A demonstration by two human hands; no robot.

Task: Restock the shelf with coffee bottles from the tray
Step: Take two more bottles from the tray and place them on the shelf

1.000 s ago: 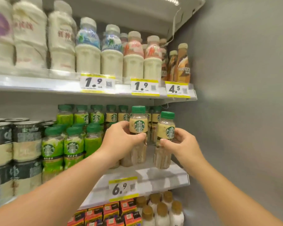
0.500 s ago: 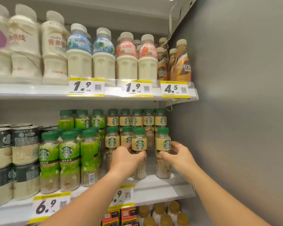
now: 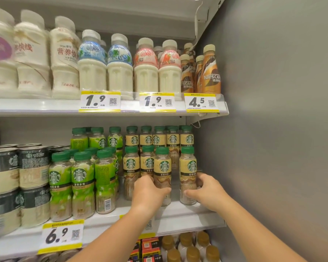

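Two cream-labelled coffee bottles with green caps stand at the front right of the middle shelf (image 3: pixel 187 212). My left hand (image 3: pixel 148 193) wraps the lower half of the left bottle (image 3: pixel 162 167). My right hand (image 3: pixel 206 191) holds the lower half of the right bottle (image 3: pixel 187 167), close to the shelf's end. Both bottles are upright with their bases on the shelf. More of the same cream-labelled bottles (image 3: pixel 159 138) stand in rows behind them. The tray is not in view.
Green-labelled bottles (image 3: pixel 81 182) and stacked cans (image 3: pixel 6 186) fill the shelf to the left. Milk drinks (image 3: pixel 119 67) and brown coffee bottles (image 3: pixel 209 70) stand on the upper shelf. A grey side wall (image 3: pixel 273 129) bounds the right. Gold-capped bottles (image 3: pixel 187 248) sit below.
Both hands brought their bottles down from mid-air onto the front of the middle shelf and slid lower on the bottles. The camera view shifted upward and left.
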